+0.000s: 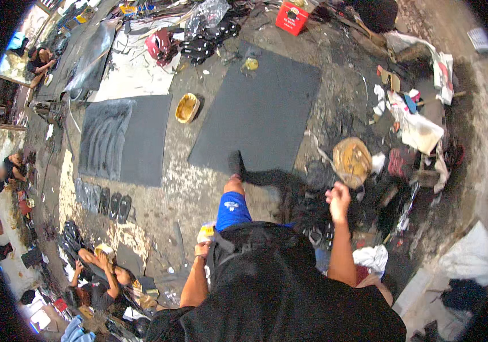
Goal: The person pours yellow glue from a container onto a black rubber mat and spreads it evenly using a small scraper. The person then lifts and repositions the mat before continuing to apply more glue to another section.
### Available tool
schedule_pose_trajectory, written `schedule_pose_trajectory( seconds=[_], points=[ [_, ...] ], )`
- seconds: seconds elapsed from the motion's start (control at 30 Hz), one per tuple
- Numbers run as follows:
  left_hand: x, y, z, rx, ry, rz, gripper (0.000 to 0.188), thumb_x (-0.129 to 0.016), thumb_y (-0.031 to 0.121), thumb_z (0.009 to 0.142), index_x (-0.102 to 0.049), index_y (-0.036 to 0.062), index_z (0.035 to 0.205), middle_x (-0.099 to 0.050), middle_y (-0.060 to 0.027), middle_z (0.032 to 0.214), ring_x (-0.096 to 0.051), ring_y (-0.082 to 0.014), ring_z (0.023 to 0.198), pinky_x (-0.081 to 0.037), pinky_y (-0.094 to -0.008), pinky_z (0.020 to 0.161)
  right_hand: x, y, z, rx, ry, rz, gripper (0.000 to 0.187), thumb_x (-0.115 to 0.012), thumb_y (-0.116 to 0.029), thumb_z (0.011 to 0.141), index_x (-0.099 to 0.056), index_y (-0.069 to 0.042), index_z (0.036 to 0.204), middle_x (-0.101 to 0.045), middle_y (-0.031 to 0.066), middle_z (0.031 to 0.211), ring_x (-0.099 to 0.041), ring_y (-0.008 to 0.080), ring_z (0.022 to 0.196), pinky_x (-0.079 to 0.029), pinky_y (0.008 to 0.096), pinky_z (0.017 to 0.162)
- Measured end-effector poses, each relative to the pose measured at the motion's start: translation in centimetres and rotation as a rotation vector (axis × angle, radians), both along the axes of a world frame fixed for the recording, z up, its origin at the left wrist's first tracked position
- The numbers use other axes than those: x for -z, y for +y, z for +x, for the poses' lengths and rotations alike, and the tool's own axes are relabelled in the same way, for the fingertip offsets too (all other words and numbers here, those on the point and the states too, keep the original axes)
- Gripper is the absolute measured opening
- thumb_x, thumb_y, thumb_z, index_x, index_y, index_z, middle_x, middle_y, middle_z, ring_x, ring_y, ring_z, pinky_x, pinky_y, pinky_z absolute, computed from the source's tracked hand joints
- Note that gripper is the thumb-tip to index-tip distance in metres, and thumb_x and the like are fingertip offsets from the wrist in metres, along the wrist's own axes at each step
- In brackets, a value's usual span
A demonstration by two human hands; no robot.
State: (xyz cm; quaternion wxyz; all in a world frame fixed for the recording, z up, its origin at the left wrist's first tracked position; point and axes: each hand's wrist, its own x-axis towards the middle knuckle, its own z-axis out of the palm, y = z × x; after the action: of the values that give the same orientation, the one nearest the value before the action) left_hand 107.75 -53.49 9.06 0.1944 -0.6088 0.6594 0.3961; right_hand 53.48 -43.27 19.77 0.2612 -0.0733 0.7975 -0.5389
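we find the left hand (202,249) grasping a small yellow-and-white object (206,232), kind unclear, short of the large black sheet's (266,108) near edge. we note the right hand (338,202) raised, fingers loosely curled and released, near a round tan container (342,153) on the floor (192,194).

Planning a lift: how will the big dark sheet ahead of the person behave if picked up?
The big dark sheet probably flexes, as it looks thin and flat. It may be unwieldy, given its broad span. The yellowish item on its far end could slide off if tilted.
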Motion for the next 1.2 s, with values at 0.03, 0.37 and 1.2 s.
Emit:
schedule_pose_trajectory(
  seconds=[0.03, 0.37, 1.2],
  points=[
    [1.0, -4.9, -1.9, 0.305, -0.1, -0.048, 0.041, -0.051, 0.038, 0.093, -0.071, 0.0031, 0.086, -0.071, -0.0123, 0.08, -0.069, -0.0212, 0.079, -0.052, -0.0406, 0.069, 2.7, -1.5, -0.3, 0.003, -0.039, -0.008, 0.022, -0.05, 0.0, 0.093, -0.054, -0.006, 0.113, -0.057, 0.0037, 0.086, -0.061, 0.0145, 0.066, -0.05, 0.0274, 0.05],
    [-0.3, -34.0, -16.7, -1.253, 0.543, 0.175, 0.038, -0.048, 0.041, 0.099, -0.062, 0.0053, 0.103, -0.068, -0.01, 0.104, -0.066, -0.0216, 0.096, -0.053, -0.0383, 0.076, 13.7, -28.5, -9.9, -0.247, -0.118, 0.418, 0.011, -0.057, -0.005, 0.091, -0.061, 0.001, 0.099, -0.064, 0.0106, 0.09, -0.065, 0.0185, 0.071, -0.055, 0.0311, 0.06],
    [43.0, -66.3, -26.7, -1.481, 1.374, 0.016, 0.06, -0.059, 0.023, 0.08, -0.044, 0.0054, 0.135, -0.051, -0.0139, 0.132, -0.052, -0.0317, 0.116, -0.041, -0.0496, 0.102, 47.3, -97.8, -26.9, -1.675, 1.017, 0.026, 0.042, -0.065, -0.027, 0.088, -0.057, 0.003, 0.116, -0.059, 0.0198, 0.111, -0.057, 0.0353, 0.105, -0.046, 0.0413, 0.09]
  ],
)
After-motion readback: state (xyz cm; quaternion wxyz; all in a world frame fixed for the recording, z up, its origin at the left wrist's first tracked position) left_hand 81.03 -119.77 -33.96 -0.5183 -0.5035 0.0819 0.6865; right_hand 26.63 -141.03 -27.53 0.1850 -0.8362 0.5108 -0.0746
